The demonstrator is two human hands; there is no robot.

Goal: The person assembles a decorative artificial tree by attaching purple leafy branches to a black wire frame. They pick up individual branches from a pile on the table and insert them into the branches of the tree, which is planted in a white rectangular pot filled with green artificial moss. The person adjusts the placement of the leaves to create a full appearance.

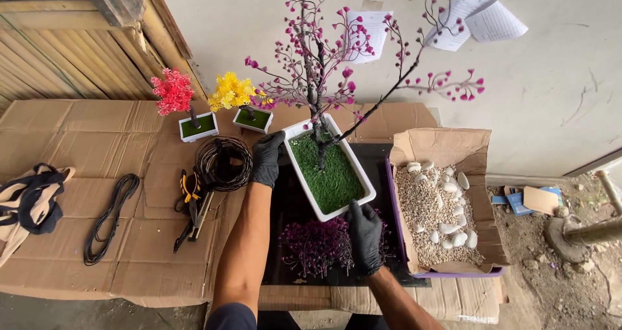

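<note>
While it rests mid-table on the cardboard-covered table (97,135), the white planter (324,203) with its tall pink-blossom tree (317,64) looks top-heavy, its twigs fragile; the rigid rim suits gripping. Left hand (267,160) clasps the far corner, right hand (365,236) the near edge.

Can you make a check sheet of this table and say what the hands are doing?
Surface: table covered in flattened cardboard, black mat in the middle.
Job's things: white planter with fake grass and a pink-bud tree.
Clutter: pink sprigs, box of pebbles, two small potted trees, pliers, cloth bag.
Hands: left hand holds the planter's far corner, right hand its near corner; both in black gloves.
Cables: wire coil, black cord.
Surroundings: wall with papers, dirt ground.
</note>
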